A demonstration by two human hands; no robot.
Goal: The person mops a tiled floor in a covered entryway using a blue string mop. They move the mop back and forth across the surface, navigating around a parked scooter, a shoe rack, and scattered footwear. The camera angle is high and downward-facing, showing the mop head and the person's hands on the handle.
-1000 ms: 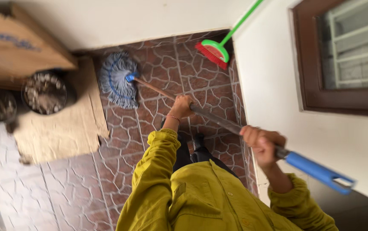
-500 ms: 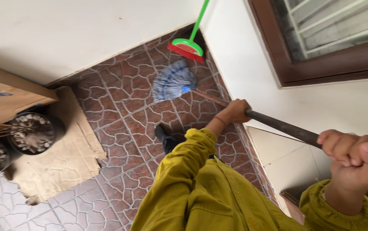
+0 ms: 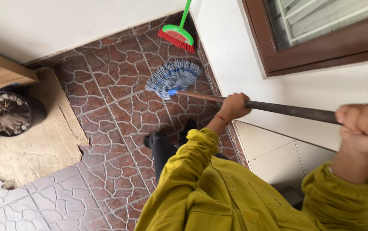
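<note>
Hands: left hand [image 3: 234,105], right hand [image 3: 363,126] both clenched round mop handle [image 3: 286,110].

Right hand [image 3: 366,127], motion-blurred, hides the near end of the dark mop handle [image 3: 286,110]. Green broom stick [image 3: 187,12] is cut off by the top edge; brown cardboard box [image 3: 0,77] and black pebble-filled pot [image 3: 8,113] by the left edge.
</note>
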